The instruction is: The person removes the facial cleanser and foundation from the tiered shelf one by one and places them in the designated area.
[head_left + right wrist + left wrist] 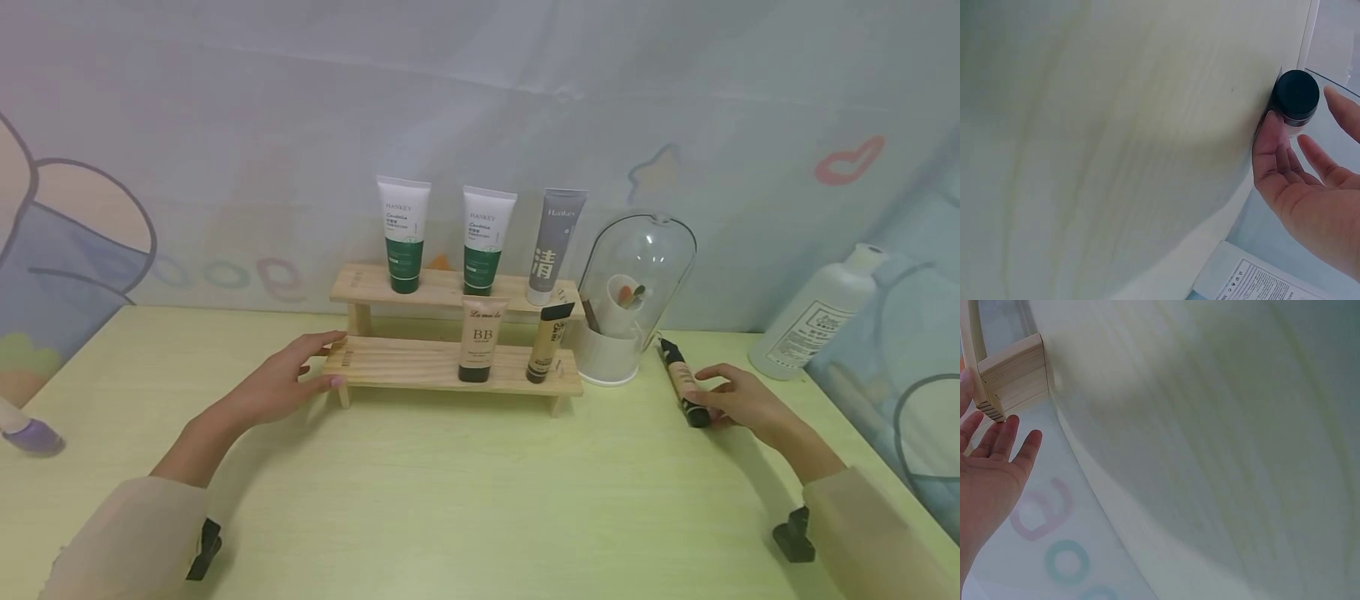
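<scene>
A two-tier wooden rack (397, 367) stands on the table. My left hand (281, 379) grips the left end of its lower shelf, with the thumb at the front corner and the index finger at the back. The shelf end (1016, 369) shows beside the fingers in the left wrist view. My right hand (742, 404) is around the lower part of a beige-and-black cosmetic tube (681, 379) lying on the table. In the right wrist view some fingertips are beside its black cap (1296, 94), while another finger stands apart from it.
White-and-green tubes (405, 242) and a grey tube (555, 246) stand on the upper shelf. A BB cream tube (477, 337) and a small yellow tube (550, 342) are below. A clear-domed holder (607, 358), white bottle (813, 317) and purple nail-polish bottle (33, 437) stand around.
</scene>
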A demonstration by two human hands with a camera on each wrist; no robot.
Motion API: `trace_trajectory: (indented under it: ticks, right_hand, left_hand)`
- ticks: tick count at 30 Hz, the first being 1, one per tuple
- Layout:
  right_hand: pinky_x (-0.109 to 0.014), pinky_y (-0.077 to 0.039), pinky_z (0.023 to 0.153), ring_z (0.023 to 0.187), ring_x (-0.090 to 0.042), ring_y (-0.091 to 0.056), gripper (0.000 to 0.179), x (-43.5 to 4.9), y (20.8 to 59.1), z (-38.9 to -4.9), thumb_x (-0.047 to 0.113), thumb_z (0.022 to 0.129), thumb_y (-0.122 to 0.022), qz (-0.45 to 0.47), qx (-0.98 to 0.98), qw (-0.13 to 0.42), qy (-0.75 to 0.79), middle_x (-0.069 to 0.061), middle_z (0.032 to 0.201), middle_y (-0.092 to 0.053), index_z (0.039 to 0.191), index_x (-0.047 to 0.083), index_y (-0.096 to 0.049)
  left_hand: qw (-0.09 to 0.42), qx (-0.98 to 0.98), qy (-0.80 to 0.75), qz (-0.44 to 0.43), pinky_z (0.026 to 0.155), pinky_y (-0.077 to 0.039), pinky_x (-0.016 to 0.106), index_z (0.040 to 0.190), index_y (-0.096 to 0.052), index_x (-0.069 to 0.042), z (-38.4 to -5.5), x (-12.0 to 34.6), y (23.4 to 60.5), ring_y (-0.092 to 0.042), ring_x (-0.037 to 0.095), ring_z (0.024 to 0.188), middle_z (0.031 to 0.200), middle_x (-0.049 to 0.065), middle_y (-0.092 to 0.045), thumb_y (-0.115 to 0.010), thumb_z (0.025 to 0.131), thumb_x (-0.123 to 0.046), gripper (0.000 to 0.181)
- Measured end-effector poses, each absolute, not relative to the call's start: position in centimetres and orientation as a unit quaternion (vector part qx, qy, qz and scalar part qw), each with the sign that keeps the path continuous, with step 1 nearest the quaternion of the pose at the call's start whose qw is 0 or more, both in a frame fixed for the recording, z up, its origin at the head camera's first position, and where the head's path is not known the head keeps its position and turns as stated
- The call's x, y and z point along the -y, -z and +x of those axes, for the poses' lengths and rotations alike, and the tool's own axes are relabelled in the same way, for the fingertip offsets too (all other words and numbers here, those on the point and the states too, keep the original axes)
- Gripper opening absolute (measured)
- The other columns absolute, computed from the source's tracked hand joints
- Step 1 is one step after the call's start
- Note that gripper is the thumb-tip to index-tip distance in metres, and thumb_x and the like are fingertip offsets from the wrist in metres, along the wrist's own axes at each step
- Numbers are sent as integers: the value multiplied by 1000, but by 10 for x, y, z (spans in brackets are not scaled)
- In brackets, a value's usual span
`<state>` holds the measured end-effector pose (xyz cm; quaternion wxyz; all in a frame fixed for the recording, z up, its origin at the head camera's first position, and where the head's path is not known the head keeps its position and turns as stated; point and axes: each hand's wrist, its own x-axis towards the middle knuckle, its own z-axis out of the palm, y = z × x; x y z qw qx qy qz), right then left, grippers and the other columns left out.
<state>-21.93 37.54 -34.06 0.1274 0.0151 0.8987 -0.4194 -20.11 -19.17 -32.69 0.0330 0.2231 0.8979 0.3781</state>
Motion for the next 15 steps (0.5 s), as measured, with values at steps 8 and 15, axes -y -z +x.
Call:
trace_trajectory:
  ticks: [8,15]
  right_hand:
    - [-32,-53,67,70,-16,-54,64,-383,339,-214,26,89,-61,-1,-898,132,421,-7,83,-55,130,-12,-29]
    - [-32,-54,67,70,-17,-55,63,-382,336,-210,24,89,-62,-9,-899,130,417,-8,85,-56,129,-13,-30]
  left_hand:
    - [32,-899,-377,221,97,-30,59,140,-26,4,-201,192,327,-31,45,123,139,26,-28,-55,93,-21,61]
    - [31,-899,-376,222,97,-30,59,140,-26,4,-201,192,328,-31,44,123,139,26,-28,-55,93,-22,61]
